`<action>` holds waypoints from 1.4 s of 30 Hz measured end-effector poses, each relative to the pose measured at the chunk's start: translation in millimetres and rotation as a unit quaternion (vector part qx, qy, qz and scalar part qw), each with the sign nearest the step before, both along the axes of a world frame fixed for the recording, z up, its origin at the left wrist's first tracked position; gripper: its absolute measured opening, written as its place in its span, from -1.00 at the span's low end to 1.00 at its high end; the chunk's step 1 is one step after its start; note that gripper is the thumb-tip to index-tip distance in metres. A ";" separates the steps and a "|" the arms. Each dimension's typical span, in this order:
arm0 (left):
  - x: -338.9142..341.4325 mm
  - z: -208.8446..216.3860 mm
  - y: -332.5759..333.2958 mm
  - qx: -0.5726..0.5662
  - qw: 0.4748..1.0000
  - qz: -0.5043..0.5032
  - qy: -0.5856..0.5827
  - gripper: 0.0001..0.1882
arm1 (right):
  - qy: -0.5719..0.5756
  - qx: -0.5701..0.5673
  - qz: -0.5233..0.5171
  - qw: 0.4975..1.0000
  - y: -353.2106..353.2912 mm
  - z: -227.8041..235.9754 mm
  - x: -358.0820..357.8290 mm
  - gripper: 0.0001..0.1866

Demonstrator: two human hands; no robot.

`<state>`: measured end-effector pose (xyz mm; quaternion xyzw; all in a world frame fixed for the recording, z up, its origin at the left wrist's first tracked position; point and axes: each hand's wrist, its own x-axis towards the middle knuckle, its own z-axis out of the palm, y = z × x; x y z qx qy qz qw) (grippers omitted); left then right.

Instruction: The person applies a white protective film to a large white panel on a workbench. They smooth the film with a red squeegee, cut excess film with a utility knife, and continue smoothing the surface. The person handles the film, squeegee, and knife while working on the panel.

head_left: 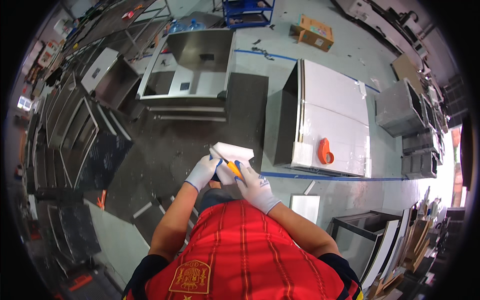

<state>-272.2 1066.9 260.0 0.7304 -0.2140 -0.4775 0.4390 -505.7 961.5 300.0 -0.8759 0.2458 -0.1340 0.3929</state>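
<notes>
In white work gloves with blue fingertips, both my hands are together in front of my body. My left hand (202, 172) is closed on a piece of white foam sheet (235, 150). The sheet is bent, and part of it hangs down between my hands. My right hand (257, 190) grips a cutter knife (233, 168) by its yellow-orange handle. Its thin grey front end points up and left, over the foam and close to my left fingers. Whether the blade touches the foam I cannot tell.
A foam-wrapped cabinet (335, 115) stands to the right, bearing an orange tape dispenser (325, 151). Ahead is an open metal cabinet frame (227, 65). Dark panels (100, 145) lean at the left. A cardboard box (316, 33) and blue cart (248, 14) are farther off.
</notes>
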 end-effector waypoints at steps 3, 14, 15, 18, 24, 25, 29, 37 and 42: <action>47.7 7.2 -12.6 -0.069 0.986 -0.020 0.149 -0.65 | 0.075 0.003 -0.022 0.997 2.4 14.9 41.5 -0.36; 149.3 11.1 -45.5 -0.040 0.997 -0.062 0.027 -0.64 | 0.149 0.007 -0.113 0.982 25.8 33.5 133.0 -0.30; 150.3 14.0 -47.0 -0.046 0.996 -0.077 -0.021 -0.65 | 0.168 0.011 -0.119 0.979 26.2 33.5 136.8 -0.29; 143.3 23.6 -53.1 -0.041 0.989 -0.075 -0.122 -0.66 | 0.195 0.011 -0.131 0.972 23.6 34.2 146.7 -0.27; 123.7 30.3 -66.6 -0.012 0.964 -0.048 -0.263 -0.67 | 0.188 0.009 -0.159 0.969 18.6 40.2 161.9 -0.30; 124.0 29.5 -68.6 -0.013 0.967 -0.043 -0.250 -0.67 | 0.179 0.021 -0.162 0.970 18.6 41.7 163.1 -0.31; 134.7 25.0 -73.6 -0.032 0.961 -0.070 -0.266 -0.66 | 0.166 0.030 -0.175 0.970 19.5 44.1 163.4 -0.35; 139.2 29.2 -78.0 -0.023 0.971 -0.037 -0.235 -0.69 | 0.153 0.030 -0.185 0.970 21.6 37.1 162.3 -0.34; 134.0 34.8 -79.0 -0.127 0.970 0.053 -0.200 -0.59 | 0.153 0.014 -0.181 0.971 20.3 35.1 165.2 -0.33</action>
